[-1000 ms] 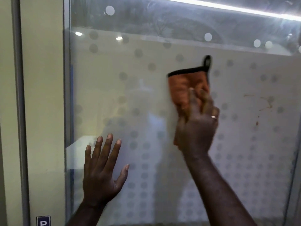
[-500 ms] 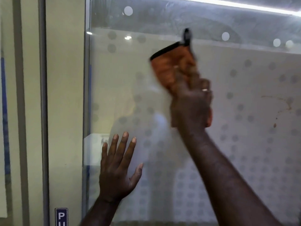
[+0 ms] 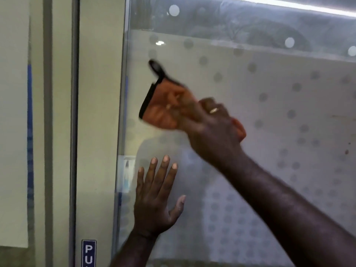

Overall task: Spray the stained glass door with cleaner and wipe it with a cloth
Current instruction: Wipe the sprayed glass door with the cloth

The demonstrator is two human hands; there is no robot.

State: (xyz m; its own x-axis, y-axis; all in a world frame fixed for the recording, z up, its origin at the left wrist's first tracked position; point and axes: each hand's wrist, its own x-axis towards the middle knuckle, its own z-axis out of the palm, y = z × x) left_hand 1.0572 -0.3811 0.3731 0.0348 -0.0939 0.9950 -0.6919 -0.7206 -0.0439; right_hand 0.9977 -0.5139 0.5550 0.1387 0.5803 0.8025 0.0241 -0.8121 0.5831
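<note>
A frosted glass door (image 3: 269, 112) with a grey dot pattern fills most of the head view. My right hand (image 3: 210, 128) presses an orange cloth (image 3: 163, 106) with black trim and a black loop against the glass near the door's left edge. Motion blurs the cloth and fingers. My left hand (image 3: 154, 197) lies flat on the glass below, fingers spread, holding nothing. Small brown stains (image 3: 346, 151) show at the far right of the glass. No spray bottle is in view.
A beige wall and grey door frame (image 3: 75, 132) stand to the left of the glass. A small blue sign (image 3: 88, 253) with white letters sits low on the frame. A bright light strip (image 3: 308, 6) reflects along the top.
My right hand swept the cloth up, then left and down toward the door's left edge. The view shifted right to left across the door. My left hand stayed flat on the glass.
</note>
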